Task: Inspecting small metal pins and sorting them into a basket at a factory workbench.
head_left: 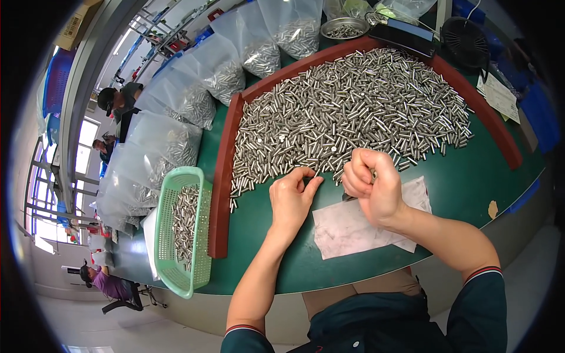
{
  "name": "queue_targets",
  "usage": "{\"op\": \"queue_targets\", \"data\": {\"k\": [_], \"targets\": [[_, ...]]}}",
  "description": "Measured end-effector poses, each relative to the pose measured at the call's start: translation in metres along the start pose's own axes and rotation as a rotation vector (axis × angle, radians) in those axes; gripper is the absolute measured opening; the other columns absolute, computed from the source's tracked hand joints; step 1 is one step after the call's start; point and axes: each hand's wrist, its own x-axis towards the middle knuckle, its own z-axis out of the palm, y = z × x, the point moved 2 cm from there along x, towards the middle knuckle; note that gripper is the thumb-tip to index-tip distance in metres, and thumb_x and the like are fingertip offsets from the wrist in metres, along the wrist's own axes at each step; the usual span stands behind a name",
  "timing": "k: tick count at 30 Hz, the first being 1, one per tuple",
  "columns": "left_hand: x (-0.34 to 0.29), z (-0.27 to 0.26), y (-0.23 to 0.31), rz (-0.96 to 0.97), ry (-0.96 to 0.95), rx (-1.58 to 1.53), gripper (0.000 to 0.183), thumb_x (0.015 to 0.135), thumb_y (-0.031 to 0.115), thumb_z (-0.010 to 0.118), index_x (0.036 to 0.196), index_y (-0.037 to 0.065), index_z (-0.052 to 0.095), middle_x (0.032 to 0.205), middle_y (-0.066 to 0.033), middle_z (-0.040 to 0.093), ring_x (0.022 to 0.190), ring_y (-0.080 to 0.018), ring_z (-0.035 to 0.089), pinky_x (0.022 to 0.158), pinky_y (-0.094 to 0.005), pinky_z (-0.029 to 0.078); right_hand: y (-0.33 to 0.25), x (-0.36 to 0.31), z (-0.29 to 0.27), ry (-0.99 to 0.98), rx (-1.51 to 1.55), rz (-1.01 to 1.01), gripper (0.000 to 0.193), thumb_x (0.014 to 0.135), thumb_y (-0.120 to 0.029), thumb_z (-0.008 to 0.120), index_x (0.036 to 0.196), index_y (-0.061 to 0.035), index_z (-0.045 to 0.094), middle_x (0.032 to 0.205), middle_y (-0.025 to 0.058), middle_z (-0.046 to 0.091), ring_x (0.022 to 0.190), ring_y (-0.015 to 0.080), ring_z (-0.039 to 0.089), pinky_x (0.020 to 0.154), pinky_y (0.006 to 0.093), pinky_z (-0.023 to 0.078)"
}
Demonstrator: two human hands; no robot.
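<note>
A wide heap of short silvery metal pins [353,106] covers the far part of the green table. At the heap's near edge my left hand [289,199] is closed in a pinch, with a small metal pin at its thumb and fingertips. To its right my right hand [375,185] is curled into a fist, raised over a creased, stained whitish cloth [344,230]. What the right fingers hold is hidden; a bit of something dark shows just below them. Dark red rails [221,176] border the heap at the left, back and right.
A light green mesh basket [203,235] of pins stands left of the rail. Clear plastic bags [262,56] full of pins line the far left side. A metal bowl [344,28], a phone-like dark device [403,38] and a black fan [465,42] sit at the back. Several people work beyond.
</note>
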Motion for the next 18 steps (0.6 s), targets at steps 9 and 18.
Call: {"op": "queue_targets", "data": {"k": [9, 18], "targets": [[-0.012, -0.020, -0.008, -0.582, -0.369, -1.356, 0.005, 0.086, 0.011, 0.052, 0.087, 0.006, 0.051, 0.073, -0.0041, 0.052, 0.048, -0.0034, 0.029, 0.044, -0.0160, 0.026, -0.005, -0.001, -0.002, 0.013, -0.033, -0.012, 0.029, 0.078, -0.017, 0.033, 0.050, -0.0101, 0.027, 0.042, -0.0022, 0.025, 0.038, 0.0064, 0.018, 0.038, 0.0235, 0.014], [-0.014, -0.015, -0.015, -0.584, -0.387, -1.325, 0.013, 0.087, 0.010, 0.049, 0.096, 0.001, 0.054, 0.075, -0.0055, 0.055, 0.049, -0.0035, 0.032, 0.044, -0.0164, 0.027, -0.003, -0.001, -0.003, -0.018, -0.067, 0.007, 0.034, 0.083, -0.025, 0.034, 0.052, -0.0122, 0.027, 0.041, -0.0037, 0.023, 0.039, 0.0069, 0.016, 0.040, 0.0239, 0.016]]}}
